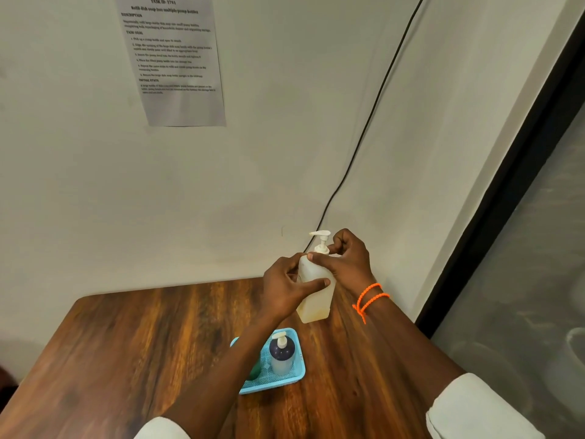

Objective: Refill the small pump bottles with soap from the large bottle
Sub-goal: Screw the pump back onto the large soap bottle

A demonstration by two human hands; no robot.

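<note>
Steadying the pale pump bottle (315, 286) on the wooden bench (126, 350), the left hand (286, 286) wraps its body, fingers curled round the near face with the index finger lying across the front. The right hand (346, 259) sits at the bottle's neck, thumb and curled fingers pinching the collar just below the white pump head (320, 237). The bottle stands upright toward the far edge of the bench, at about one o'clock from the blue tray (297, 372), and it holds only a shallow layer of yellowish liquid at the bottom.

The step in hand looks like turning the pump collar, most likely to loosen it so the bottle can be filled, though tightening cannot be ruled out. To do it well, the left hand should keep the body from spinning and press it down onto the bench, while the right turns only the collar, not the nozzle, which would swivel freely. Once free, the pump should be lifted straight up so its dip tube clears the mouth without dripping.

In the tray stands a smaller dark-topped pump bottle (281, 356), with something green (254, 370) beside it at nine o'clock, mostly hidden by the left forearm. The large supply bottle is not in view.
</note>
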